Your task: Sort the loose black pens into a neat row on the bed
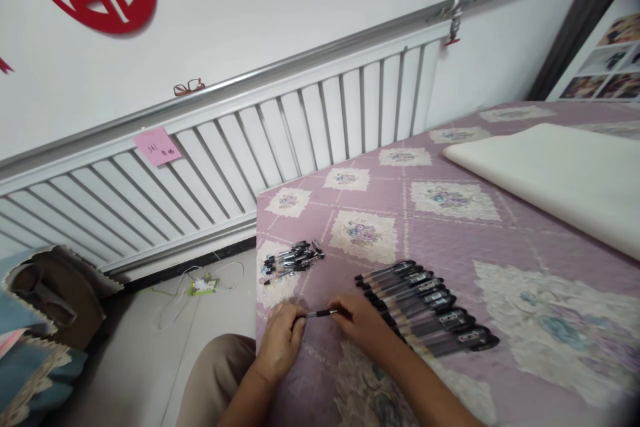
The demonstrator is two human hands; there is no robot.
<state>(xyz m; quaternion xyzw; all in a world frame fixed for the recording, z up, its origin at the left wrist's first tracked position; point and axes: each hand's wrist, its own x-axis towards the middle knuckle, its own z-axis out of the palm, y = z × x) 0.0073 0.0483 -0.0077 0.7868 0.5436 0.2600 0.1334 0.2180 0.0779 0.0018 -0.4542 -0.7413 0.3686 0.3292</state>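
A slim pen (320, 313) with a dark grip lies level between my two hands, just above the purple tablecloth. My left hand (283, 335) is closed around one end of it. At the other end, the fingers of my right hand (358, 324) pinch together by the tip; whether a small part is hidden inside them I cannot tell. Beyond my left hand, a loose pile of pens (293, 260) without visible caps rests near the table's left edge. A neat row of black capped pens (425, 303) lies to the right, partly behind my right forearm.
The floral tablecloth (390, 207) covers the table. A folded cream sheet (560, 180) lies at the far right. A white radiator (280, 133) with a pink note (157, 146) stands behind. On the floor at left are a power strip (203, 287) and cables.
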